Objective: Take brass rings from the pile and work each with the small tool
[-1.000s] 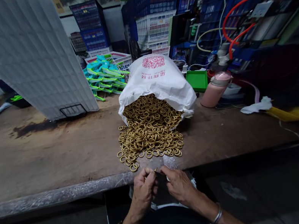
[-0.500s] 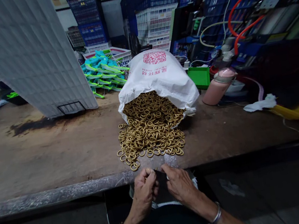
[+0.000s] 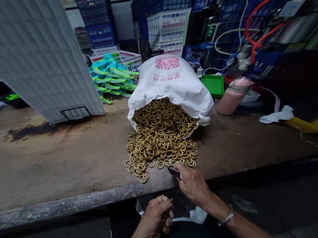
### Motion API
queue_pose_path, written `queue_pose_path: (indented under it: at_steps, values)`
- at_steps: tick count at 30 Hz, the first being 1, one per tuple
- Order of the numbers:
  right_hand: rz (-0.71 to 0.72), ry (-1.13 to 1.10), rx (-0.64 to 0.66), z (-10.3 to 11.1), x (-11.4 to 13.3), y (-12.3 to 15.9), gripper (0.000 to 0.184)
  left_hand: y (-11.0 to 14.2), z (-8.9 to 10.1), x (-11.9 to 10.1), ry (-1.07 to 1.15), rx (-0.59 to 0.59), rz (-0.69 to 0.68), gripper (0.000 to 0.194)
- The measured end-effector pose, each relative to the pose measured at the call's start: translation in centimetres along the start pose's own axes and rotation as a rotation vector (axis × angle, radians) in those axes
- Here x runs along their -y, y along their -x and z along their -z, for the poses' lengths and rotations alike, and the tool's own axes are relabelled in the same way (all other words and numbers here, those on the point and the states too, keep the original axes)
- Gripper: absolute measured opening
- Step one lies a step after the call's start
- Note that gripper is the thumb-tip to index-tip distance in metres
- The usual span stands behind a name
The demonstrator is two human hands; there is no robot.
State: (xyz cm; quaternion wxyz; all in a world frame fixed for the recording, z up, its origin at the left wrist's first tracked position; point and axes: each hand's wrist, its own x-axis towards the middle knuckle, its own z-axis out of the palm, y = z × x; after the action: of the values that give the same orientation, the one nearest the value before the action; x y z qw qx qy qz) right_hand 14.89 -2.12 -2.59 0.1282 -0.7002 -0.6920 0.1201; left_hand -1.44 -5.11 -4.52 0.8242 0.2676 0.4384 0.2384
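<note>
My left hand (image 3: 157, 215) is closed in front of the table edge, low over my lap. A bit of a gold ring (image 3: 171, 200) shows at its thumb and fingertip; whatever else lies in the curled fingers is hidden. My right hand (image 3: 192, 183) is at the table's front edge, closed on a small dark knife (image 3: 173, 172) whose flat blade points left. That blade is close to the near side of a heap of gold rings (image 3: 157, 146). The rings spill from the mouth of a white sack (image 3: 167, 78) lying on its side, with red print on top.
A tall pale ribbed panel (image 3: 55, 71) stands at left on the brown table (image 3: 70, 159). Behind the sack are turquoise and green plastic pieces (image 3: 113, 78) and stacked crates (image 3: 169, 27). A pink bottle (image 3: 232, 98), a green tray (image 3: 214, 85) and red hoses (image 3: 251, 16) are at right.
My right hand has moved forward with the knife, up to the table edge near the rings. My left hand has dropped back toward my lap, so the two hands are further apart.
</note>
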Motion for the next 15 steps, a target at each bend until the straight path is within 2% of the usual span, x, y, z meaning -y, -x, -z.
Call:
queue_pose_path:
  at_steps: [2, 5, 9, 15]
  values:
    - [0.023, 0.001, -0.023, -0.5, 0.3, -0.7, 0.033, -1.7, 1.1, 1.3, 0.117, -0.120, 0.161, 0.017]
    - [0.031, 0.047, -0.031, -1.3, 0.7, -1.6, 0.034, -3.8, 2.5, 2.7, 0.161, -0.211, 0.212, 0.014]
    - [-0.034, 0.121, -0.011, -1.8, 1.0, -2.7, 0.030, -6.0, 3.2, 3.9, 0.167, -0.294, 0.118, 0.010]
    - [-0.075, 0.171, -0.012, -1.9, 1.1, -3.8, 0.017, -7.9, 4.0, 5.5, -0.046, -0.277, -0.125, 0.015]
